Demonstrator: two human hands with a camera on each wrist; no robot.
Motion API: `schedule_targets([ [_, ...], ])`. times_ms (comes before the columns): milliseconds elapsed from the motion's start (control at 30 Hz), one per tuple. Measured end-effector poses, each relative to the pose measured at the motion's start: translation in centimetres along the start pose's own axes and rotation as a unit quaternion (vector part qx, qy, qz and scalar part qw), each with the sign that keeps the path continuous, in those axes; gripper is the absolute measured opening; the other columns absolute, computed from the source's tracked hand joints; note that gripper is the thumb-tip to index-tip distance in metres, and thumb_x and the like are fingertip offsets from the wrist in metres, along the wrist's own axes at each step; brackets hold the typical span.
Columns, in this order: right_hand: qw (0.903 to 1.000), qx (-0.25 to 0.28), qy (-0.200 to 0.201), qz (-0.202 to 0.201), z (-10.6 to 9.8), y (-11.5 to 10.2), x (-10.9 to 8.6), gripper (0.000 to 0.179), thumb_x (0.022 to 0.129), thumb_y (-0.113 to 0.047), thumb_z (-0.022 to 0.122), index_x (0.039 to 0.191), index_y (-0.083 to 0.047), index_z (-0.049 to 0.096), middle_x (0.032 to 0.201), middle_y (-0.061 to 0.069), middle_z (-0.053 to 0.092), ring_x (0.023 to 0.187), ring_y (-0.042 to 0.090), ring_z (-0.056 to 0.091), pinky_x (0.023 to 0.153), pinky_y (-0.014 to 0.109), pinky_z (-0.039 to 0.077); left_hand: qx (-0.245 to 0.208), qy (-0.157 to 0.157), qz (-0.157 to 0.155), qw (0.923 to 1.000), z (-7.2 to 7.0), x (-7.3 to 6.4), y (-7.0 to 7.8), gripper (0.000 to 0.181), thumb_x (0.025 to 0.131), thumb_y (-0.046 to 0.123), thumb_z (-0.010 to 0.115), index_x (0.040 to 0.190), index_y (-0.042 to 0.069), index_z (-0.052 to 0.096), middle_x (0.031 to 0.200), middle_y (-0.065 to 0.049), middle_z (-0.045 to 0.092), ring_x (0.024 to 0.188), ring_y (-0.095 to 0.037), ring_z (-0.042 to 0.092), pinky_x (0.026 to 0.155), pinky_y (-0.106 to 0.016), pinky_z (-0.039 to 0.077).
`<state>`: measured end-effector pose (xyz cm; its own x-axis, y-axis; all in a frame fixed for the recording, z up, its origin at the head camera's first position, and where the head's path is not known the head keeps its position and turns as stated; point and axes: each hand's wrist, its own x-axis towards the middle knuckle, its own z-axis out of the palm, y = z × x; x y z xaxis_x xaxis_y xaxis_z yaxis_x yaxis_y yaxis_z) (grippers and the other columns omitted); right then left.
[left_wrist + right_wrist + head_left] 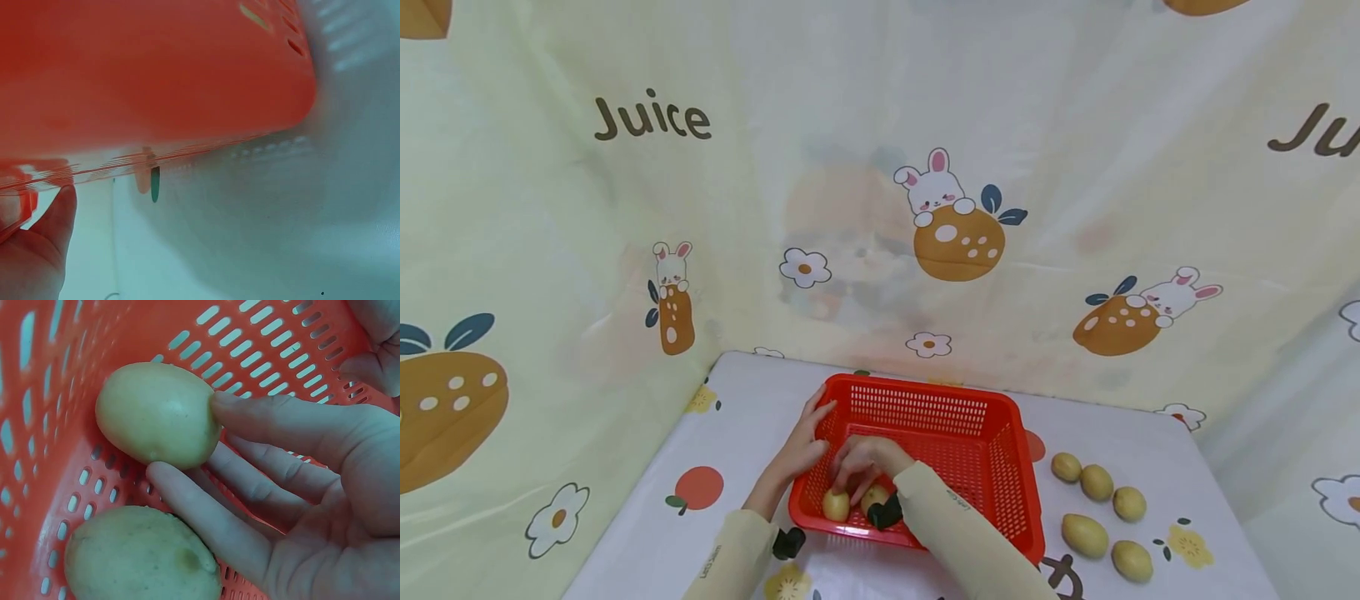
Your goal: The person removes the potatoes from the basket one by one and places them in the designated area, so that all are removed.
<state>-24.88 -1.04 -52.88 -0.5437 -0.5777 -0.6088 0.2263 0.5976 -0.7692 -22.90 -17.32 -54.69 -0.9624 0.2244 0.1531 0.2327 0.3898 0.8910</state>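
Note:
A red plastic basket (917, 537) with slotted walls stands on the table. My left hand (801, 450) grips its left rim; in the left wrist view part of that hand (40, 250) shows beside the rim. Inside the basket's near left corner, my right hand (868, 460) pinches a smooth yellowish potato (156, 415) between thumb and fingertips. That potato sits low against the slotted wall. A second potato (140, 556) lies close beside it on the basket floor, partly hidden by my right wrist in the head view.
Several loose potatoes (1085, 535) lie on the table to the right of the basket. A patterned cloth (700, 417) covers the table. Printed curtains (850, 317) hang behind it and at both sides.

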Motion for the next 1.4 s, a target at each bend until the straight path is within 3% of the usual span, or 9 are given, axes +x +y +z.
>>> schedule_targets([
  [267, 0.9999, 0.003, 0.010, 0.010, 0.2, -0.2, 0.2, 0.015, 0.082, 0.004, 0.070, 0.097, 0.004, 0.074, 0.087, 0.014, 0.070, 0.075, 0.029, 0.071, 0.078, 0.048, 0.056, 0.001, 0.003, 0.009, 1.0000, 0.1, 0.1, -0.3, 0.073, 0.072, -0.012, 0.051, 0.145, -0.008, 0.041, 0.164, -0.011, 0.010, 0.147, -0.039, 0.017, 0.105, -0.058, 0.038],
  [467, 0.9995, -0.008, 0.024, 0.020, 0.1, -0.5, 0.1, 0.020, 0.083, 0.005, 0.068, 0.102, 0.005, 0.072, 0.084, 0.014, 0.070, 0.072, 0.027, 0.070, 0.076, 0.047, 0.056, 0.005, 0.004, 0.013, 0.9999, 0.0, 0.0, -0.2, 0.072, 0.073, -0.012, 0.050, 0.145, -0.009, 0.041, 0.164, -0.011, 0.011, 0.147, -0.039, 0.016, 0.107, -0.058, 0.035],
  [667, 0.9986, -0.001, 0.050, 0.015, -0.1, -0.5, 0.1, 0.017, 0.084, 0.004, 0.065, 0.099, 0.002, 0.074, 0.083, 0.019, 0.072, 0.074, 0.032, 0.072, 0.073, 0.045, 0.058, 0.002, 0.004, 0.011, 0.9999, -0.1, 0.0, -0.1, 0.072, 0.073, -0.012, 0.051, 0.145, -0.009, 0.040, 0.164, -0.010, 0.011, 0.147, -0.039, 0.017, 0.105, -0.058, 0.038],
  [800, 0.9996, -0.014, 0.013, 0.019, -0.2, -0.5, 0.0, 0.012, 0.085, -0.001, 0.069, 0.095, 0.001, 0.075, 0.087, 0.019, 0.073, 0.083, 0.038, 0.072, 0.074, 0.047, 0.058, 0.001, 0.008, 0.009, 0.9999, 0.0, 0.1, -0.1, 0.072, 0.073, -0.013, 0.051, 0.145, -0.009, 0.040, 0.164, -0.012, 0.011, 0.146, -0.040, 0.017, 0.104, -0.059, 0.039],
  [967, 0.9988, -0.004, -0.040, 0.030, -0.1, -0.3, -0.1, 0.011, 0.086, -0.005, 0.070, 0.094, 0.001, 0.075, 0.089, 0.018, 0.073, 0.087, 0.037, 0.072, 0.077, 0.046, 0.057, -0.002, 0.001, 0.007, 1.0000, -0.2, -0.7, 1.9, 0.070, 0.073, -0.016, 0.050, 0.143, -0.014, 0.039, 0.162, -0.022, 0.011, 0.145, -0.046, 0.018, 0.102, -0.059, 0.040],
  [1033, 0.9979, 0.001, -0.057, 0.032, -0.1, -0.2, -0.2, 0.011, 0.087, -0.007, 0.070, 0.093, 0.000, 0.075, 0.090, 0.017, 0.073, 0.087, 0.036, 0.072, 0.077, 0.045, 0.057, -0.001, 0.000, 0.005, 1.0000, -0.2, -0.7, 1.8, 0.071, 0.073, -0.015, 0.050, 0.143, -0.014, 0.039, 0.162, -0.022, 0.010, 0.144, -0.046, 0.018, 0.102, -0.059, 0.041],
  [1167, 0.9962, 0.008, -0.079, 0.037, -0.2, -0.2, 0.0, 0.013, 0.089, -0.009, 0.069, 0.094, 0.000, 0.076, 0.092, 0.017, 0.073, 0.086, 0.033, 0.073, 0.079, 0.044, 0.056, -0.003, 0.007, 0.000, 1.0000, 0.2, 0.0, -0.2, 0.074, 0.072, -0.013, 0.051, 0.145, -0.009, 0.040, 0.164, -0.014, 0.011, 0.145, -0.042, 0.018, 0.101, -0.058, 0.042],
  [1400, 0.9944, -0.004, -0.096, 0.044, -0.3, -0.3, 0.4, 0.014, 0.087, -0.011, 0.071, 0.095, -0.001, 0.077, 0.092, 0.016, 0.074, 0.087, 0.032, 0.073, 0.081, 0.045, 0.056, -0.001, 0.007, -0.003, 1.0000, 0.2, 0.0, -0.1, 0.074, 0.073, -0.011, 0.053, 0.145, -0.006, 0.041, 0.164, -0.009, 0.012, 0.146, -0.039, 0.018, 0.103, -0.058, 0.041],
])
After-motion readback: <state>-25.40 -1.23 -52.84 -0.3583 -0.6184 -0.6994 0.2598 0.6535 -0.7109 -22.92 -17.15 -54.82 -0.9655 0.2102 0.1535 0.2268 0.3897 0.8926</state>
